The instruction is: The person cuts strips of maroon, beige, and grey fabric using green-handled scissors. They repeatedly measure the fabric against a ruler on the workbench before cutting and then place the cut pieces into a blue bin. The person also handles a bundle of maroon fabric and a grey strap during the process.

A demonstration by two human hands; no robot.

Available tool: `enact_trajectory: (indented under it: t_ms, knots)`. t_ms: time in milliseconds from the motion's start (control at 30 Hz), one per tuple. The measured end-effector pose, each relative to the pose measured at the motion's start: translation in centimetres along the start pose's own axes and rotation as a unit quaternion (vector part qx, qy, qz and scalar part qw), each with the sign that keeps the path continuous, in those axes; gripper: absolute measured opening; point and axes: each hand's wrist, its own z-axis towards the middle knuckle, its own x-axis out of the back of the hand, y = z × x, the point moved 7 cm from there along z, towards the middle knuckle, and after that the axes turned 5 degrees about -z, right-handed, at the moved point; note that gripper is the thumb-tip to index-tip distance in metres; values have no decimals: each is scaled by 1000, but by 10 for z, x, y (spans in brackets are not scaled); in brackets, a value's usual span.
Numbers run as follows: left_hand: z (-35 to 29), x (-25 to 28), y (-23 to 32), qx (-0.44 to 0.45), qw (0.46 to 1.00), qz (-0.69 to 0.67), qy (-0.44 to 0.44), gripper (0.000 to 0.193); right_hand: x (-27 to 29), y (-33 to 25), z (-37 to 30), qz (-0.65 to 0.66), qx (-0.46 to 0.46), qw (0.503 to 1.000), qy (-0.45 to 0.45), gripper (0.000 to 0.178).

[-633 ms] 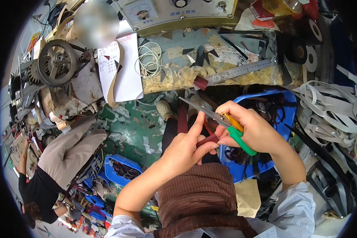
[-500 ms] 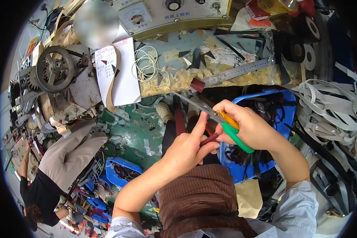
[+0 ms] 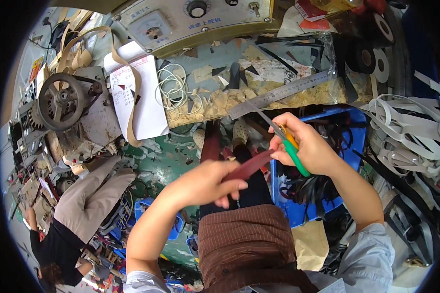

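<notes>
Above my lap, a dark red strip (image 3: 249, 167) stretches between my two hands. My left hand (image 3: 206, 183) is closed around its left part, blurred by motion. With fingertips, my right hand (image 3: 308, 145) pinches the strip's other end. That same hand carries scissors (image 3: 295, 160) with one green and one orange handle, the blades pointing up and left toward the bench edge. A wider dark red band (image 3: 211, 142) hangs below the bench, just beyond my left hand.
On the bench (image 3: 200, 110) lie a steel ruler (image 3: 283, 94), a coil of white cord (image 3: 173, 93) and a notepad (image 3: 149, 117). A machine with a handwheel (image 3: 61, 102) stands left. A blue basket (image 3: 354, 151) of strips sits right, near piled grey straps (image 3: 410, 127). A co-worker (image 3: 66, 239) is at far left.
My left hand has moved left and back, away from my right hand, drawing the dark red strip out between them. The strip's dark red end no longer covers the ruler's left end.
</notes>
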Motion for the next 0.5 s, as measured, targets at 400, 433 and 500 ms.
enact_trajectory:
  t_ms: [400,433,500]
  knots:
    - [25,100,33,-65,959,103,256,23,97,-29,80,-289,87,951,70,48]
    - [29,103,33,-74,953,119,269,24,97,-29,81,-333,96,934,82,48]
    - [31,104,32,-79,943,138,291,24,96,-27,83,-360,119,921,88,49]
